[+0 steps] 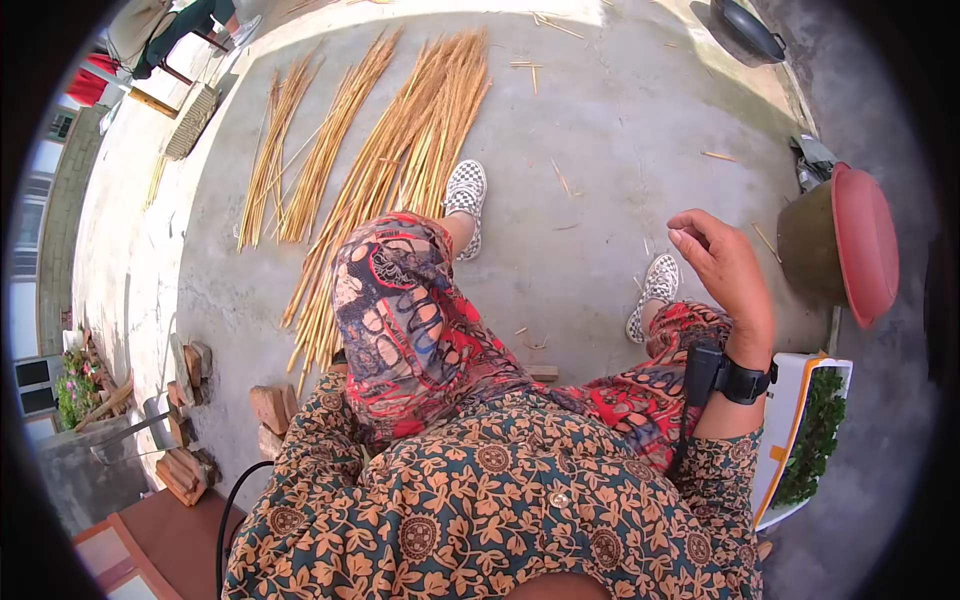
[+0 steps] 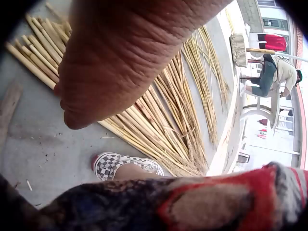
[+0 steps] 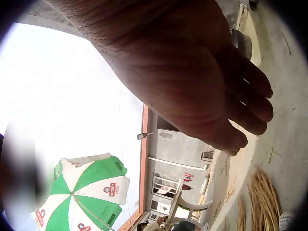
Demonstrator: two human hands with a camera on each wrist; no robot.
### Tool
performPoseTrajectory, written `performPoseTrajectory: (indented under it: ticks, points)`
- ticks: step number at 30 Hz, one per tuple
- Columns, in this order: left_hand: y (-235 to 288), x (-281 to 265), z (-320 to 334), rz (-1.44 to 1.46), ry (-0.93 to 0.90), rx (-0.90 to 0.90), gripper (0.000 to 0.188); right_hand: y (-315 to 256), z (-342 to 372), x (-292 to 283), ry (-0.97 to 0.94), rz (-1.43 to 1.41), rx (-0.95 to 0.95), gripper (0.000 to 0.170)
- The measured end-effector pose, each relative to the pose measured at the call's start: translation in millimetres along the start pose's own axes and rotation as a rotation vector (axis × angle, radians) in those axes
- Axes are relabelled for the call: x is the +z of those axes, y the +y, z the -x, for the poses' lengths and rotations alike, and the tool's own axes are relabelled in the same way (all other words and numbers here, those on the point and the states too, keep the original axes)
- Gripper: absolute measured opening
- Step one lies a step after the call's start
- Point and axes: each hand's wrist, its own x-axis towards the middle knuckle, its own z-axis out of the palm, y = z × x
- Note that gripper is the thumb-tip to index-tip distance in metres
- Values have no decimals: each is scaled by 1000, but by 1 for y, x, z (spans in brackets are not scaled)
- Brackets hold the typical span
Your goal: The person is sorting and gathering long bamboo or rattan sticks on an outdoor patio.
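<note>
while i am watching from afar, the largest sheaf of stalks (image 1: 415, 130) is lying on the concrete floor (image 1: 600, 120), its feathery heads fanning away and its cut butts pointing back toward the person. two thinner bundles (image 1: 345, 125) are lying to its left. the left hand (image 2: 125, 62) is showing across the stalks in the left wrist view; its fingers are mostly hiding, so i cannot tell whether it is gripping anything. the right hand (image 1: 728, 270) is hovering well apart from them, its fingers bending loosely and holding nothing. i am judging that pinching a few stalks near the butts and drawing them lengthwise is sparing the heads from tangling. for edges, i am minding the left checkered shoe (image 1: 467, 190) just beside the sheaf, the bricks (image 1: 268, 408) near the butts and the red basin (image 1: 868, 245) at far right; between the shoes, the floor is offering open room.
</note>
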Motion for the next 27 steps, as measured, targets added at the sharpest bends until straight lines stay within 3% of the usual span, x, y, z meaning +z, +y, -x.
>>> performPoseTrajectory:
  ticks: [4,7,11,13,19,27]
  points:
    - [-2,-25,5,-9,-14,30,32,12,-13,6,-2,44,-27,18]
    - [-13,-22,3,121,-132,11,34,9,-18,8,-4,73,-26,19]
    - [12,-19,23,172,-183,15,35,5,-20,17,-85,91,-17,19]
    - [12,-12,41,539,-202,69,30,4,-17,19,-105,98,-19,19]
    - [-35,-2,67,316,-255,-37,28,15,-15,24,-144,147,-35,19]
    - [-50,2,73,171,-221,-48,26,21,-21,20,-159,186,-53,21]
